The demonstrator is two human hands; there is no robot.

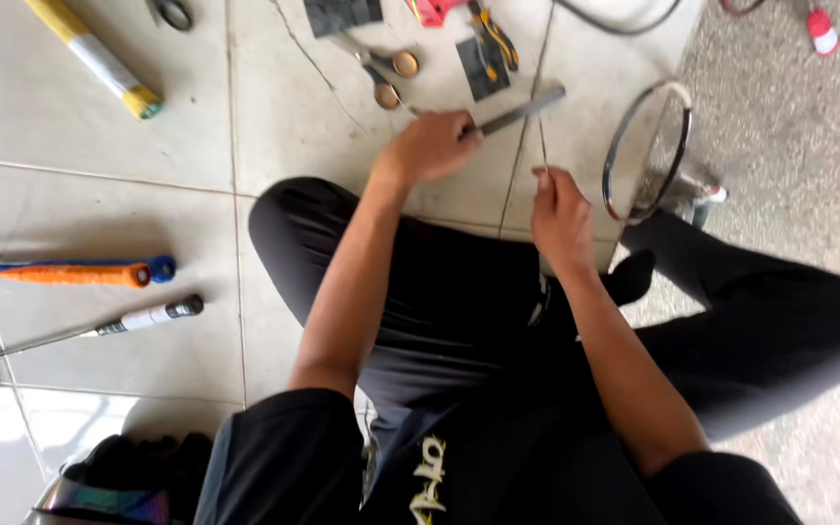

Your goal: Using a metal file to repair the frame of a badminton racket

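Black trousers (459,292) and black shirt (498,457) closest, low down in view. Farther out, two bare hands over the pale floor tiles (99,185).

Left hand (430,146): closed tight around one end of a grey flat bar (527,109). Bar sticking out past the fist, long way slanting up and to the right, away from the body.

Right hand (561,219): fingers pinched narrow on a thin string (542,146). String going almost straight up from the pinch to the bar, meeting it near the middle. Crossing it like a letter T.

Left hand on the bar itself; right hand just below it, apart, joined only by the string.

Just right of the right hand: one racket hoop (648,146), standing on edge.

Counting: two hands, one bar, one string. On the left, well apart from the hands, three racket handles: one orange (75,275), one white (148,316), one yellow (99,58). Past the left hand, one pair of scissors (386,73) and one pair of yellow pliers (493,34).
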